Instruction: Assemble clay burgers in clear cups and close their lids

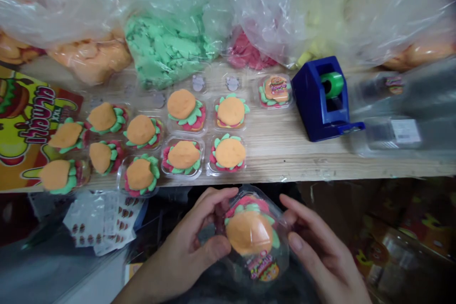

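Grip: left hand (187,251) closed narrowly on the left edge of a clear tray (256,232), thumb and fingers pinching it; right hand (320,251) open, fingers at the right rim, contact unclear.
Held: tray near, off the front of the wooden table (281,164), holding a gummy burger (249,232), label (262,266) at its lower end.
Labelled: one more tray (275,91) at far right of the group, beside a blue tape dispenser (320,99).
Unlabelled: ten burgers (186,104) in trays on the table, none showing a label.
Other: sticker sheets (103,221) near left, below the table; clear lids (392,133) at right; bagged green gummies (160,52) far.
Writing: "XXL" legible on the box (32,123) at left; other lettering unreadable, label text too blurred.
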Demonstrator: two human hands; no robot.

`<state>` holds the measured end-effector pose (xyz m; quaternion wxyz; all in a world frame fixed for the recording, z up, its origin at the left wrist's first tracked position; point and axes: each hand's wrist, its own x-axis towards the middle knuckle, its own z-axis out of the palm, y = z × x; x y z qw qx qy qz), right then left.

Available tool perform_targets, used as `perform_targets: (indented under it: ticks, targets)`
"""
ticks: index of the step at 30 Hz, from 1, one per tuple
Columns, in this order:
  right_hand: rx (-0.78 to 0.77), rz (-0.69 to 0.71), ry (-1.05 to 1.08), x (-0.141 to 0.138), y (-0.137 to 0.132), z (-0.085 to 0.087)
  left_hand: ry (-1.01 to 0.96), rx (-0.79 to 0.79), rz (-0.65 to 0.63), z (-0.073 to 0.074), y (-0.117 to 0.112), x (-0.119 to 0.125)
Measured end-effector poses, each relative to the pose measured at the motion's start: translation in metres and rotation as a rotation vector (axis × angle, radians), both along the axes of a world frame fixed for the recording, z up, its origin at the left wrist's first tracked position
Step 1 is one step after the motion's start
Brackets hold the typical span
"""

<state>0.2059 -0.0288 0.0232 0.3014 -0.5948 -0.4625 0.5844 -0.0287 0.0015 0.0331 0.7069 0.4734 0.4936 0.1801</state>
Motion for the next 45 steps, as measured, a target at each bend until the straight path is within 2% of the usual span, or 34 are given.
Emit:
perform_targets:
  ticks: [4, 7, 10, 14, 21, 27, 30, 35, 40, 45]
  targets:
    - [0.149, 0.285, -0.097, 0.004, 0.006, 0.010, 0.065, 0.095, -0.077, 0.002, 0.001, -0.001]
    - [0.098, 0.342, -0.063, 0.004, 0.008, 0.012, 0.065, 0.085, -0.124, 0.004, 0.003, 0.000]
    - [0.029, 0.301, 0.015, 0.004, 0.007, 0.011, 0.053, 0.066, -0.148, 0.006, 0.005, 0.001]
    - [0.010, 0.256, 0.139, 0.003, 0.010, 0.011, 0.043, 0.090, -0.174, 0.010, 0.008, 0.006]
    - [0.032, 0.175, 0.112, 0.004, 0.012, 0.008, 0.042, 0.122, -0.182, 0.011, 0.010, 0.008]
    - [-0.136, 0.074, 0.231, 0.004, 0.004, -0.003, 0.085, 0.116, -0.174, 0.005, 0.004, 0.006]
    - [-0.197, 0.040, 0.247, 0.003, 0.002, -0.004, 0.114, 0.145, -0.134, 0.003, 0.000, 0.007]
    - [-0.147, -0.020, 0.162, -0.001, 0.001, -0.002, 0.168, 0.251, -0.073, -0.002, -0.007, 0.005]
    - [-0.146, -0.106, 0.172, -0.009, -0.004, -0.005, 0.197, 0.361, -0.035, 0.000, -0.008, 0.004]
    - [-0.240, -0.134, 0.199, -0.012, -0.007, -0.009, 0.243, 0.326, -0.009, 0.003, -0.005, 0.008]
